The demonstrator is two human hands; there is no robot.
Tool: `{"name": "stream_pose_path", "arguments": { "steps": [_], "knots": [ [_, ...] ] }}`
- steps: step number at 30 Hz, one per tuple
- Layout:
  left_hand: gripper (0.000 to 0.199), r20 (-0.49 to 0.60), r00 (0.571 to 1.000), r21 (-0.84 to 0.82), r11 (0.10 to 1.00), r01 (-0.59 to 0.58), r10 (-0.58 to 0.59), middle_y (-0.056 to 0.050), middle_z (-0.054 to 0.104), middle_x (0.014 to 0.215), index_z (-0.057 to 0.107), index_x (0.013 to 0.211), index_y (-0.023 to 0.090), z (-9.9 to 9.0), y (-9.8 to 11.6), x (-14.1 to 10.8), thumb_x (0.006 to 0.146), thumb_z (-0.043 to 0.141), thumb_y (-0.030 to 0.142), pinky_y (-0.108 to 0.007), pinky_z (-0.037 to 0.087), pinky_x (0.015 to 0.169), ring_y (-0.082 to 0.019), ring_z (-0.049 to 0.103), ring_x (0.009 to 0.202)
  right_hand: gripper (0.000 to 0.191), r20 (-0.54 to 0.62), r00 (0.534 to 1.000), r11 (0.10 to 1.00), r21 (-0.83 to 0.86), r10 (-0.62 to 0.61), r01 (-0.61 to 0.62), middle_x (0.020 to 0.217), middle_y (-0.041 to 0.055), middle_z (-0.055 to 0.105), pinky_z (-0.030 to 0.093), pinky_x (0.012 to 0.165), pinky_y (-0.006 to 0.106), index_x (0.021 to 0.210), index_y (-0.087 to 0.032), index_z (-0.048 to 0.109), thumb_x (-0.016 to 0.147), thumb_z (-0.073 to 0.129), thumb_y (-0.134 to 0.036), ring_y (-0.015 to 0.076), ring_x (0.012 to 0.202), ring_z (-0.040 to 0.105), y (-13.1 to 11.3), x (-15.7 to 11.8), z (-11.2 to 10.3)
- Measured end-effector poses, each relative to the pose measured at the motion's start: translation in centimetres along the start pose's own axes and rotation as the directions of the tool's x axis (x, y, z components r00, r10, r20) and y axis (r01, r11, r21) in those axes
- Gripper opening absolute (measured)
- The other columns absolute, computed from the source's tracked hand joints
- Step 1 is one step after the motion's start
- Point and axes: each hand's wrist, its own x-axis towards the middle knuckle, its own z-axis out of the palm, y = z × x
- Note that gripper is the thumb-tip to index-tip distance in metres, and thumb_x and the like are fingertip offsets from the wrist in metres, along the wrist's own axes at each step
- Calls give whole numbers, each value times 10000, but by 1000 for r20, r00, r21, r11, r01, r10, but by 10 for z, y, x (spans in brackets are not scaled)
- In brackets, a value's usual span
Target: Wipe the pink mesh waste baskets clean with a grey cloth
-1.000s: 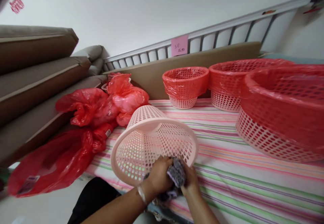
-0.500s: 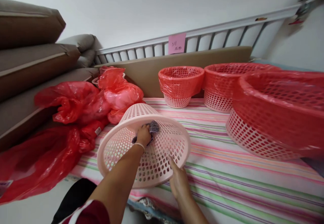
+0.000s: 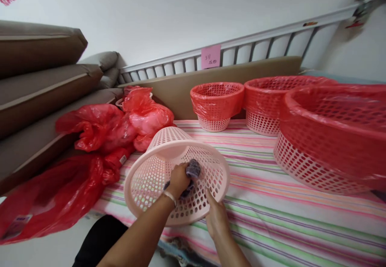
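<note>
A pale pink perforated basket lies tipped on its side on the striped cloth, its mouth facing me. Inside it, my left hand is closed around a dark grey-purple cloth, pressed near the lower inner wall. A light band circles that wrist. My right hand grips the basket's rim at the lower right, thumb inside the mouth and the other fingers hidden behind the wall.
Three baskets lined with red plastic, the smallest, stand at the back and right. Red plastic bags are heaped at left beside stacked grey-brown cushions. A pink note hangs on the white railing.
My left hand and the cloth have moved toward the basket's mouth and to the right. The basket appears slightly further right and lower, with my right hand still on its rim.
</note>
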Motion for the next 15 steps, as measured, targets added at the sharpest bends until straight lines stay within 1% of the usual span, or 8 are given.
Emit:
{"name": "stream_pose_path", "arguments": {
  "steps": [2, 4, 6, 9, 12, 14, 15],
  "knots": [
    [212, -4, 999, -35, 998, -48, 48, -61, 663, 1044, 630, 1003, 209, 0, 7, -22, 807, 550, 193, -320, 429, 857, -215, 585, 960, 651, 18, 1000, 1000, -8, -2, 2, 1003, 54, 706, 472, 903, 373, 1200, -179, 568, 612, 742, -394, 247, 1038, 609, 0, 0, 0],
    [223, -2, 996, -64, 994, -93, 93, -62, 660, 1054, 637, 988, 212, -1, 13, -41, 778, 563, 206, -318, 415, 856, -227, 571, 959, 624, 18, 1000, 1000, -6, -14, 14, 976, 49, 711, 476, 897, 369, 1155, -167, 597, 585, 753, -368, 250, 1015, 618, 1, 1, 1],
    [217, 3, 992, -84, 988, -128, 129, -67, 657, 1046, 641, 966, 207, -2, 15, -55, 762, 567, 216, -324, 408, 849, -238, 559, 956, 621, 15, 1000, 1000, -8, -19, 19, 931, 41, 717, 486, 879, 367, 1128, -158, 611, 559, 764, -353, 254, 981, 628, 1, 2, 1],
    [191, 11, 985, -94, 981, -170, 171, -77, 648, 1019, 639, 930, 196, -3, 15, -64, 759, 554, 205, -328, 405, 820, -242, 550, 936, 630, 29, 1000, 998, -57, 1, 1, 888, 41, 720, 506, 830, 365, 1122, -147, 615, 548, 776, -353, 256, 926, 641, -6, 4, -1],
    [184, 33, 974, -93, 971, -221, 225, -77, 644, 993, 641, 908, 205, -5, 13, -65, 741, 564, 202, -340, 402, 787, -254, 541, 922, 654, 41, 996, 991, -103, -78, 82, 925, 46, 717, 511, 798, 350, 1146, -153, 600, 552, 794, -347, 246, 908, 643, -27, 7, -3],
    [177, 59, 962, -95, 960, -262, 268, -74, 646, 964, 645, 888, 215, -7, 11, -66, 727, 573, 201, -349, 398, 771, -264, 538, 915, 667, 33, 990, 982, -129, -135, 138, 932, 54, 716, 515, 765, 354, 1157, -153, 594, 558, 796, -367, 248, 877, 649, -42, 8, -3],
    [168, 74, 954, -98, 954, -283, 291, -74, 649, 948, 647, 874, 217, -7, 10, -67, 723, 577, 202, -352, 398, 766, -266, 539, 908, 674, 21, 989, 978, -146, -145, 147, 921, 58, 718, 518, 745, 358, 1155, -150, 596, 554, 797, -380, 252, 855, 653, -48, 9, -3]
  ]
}}
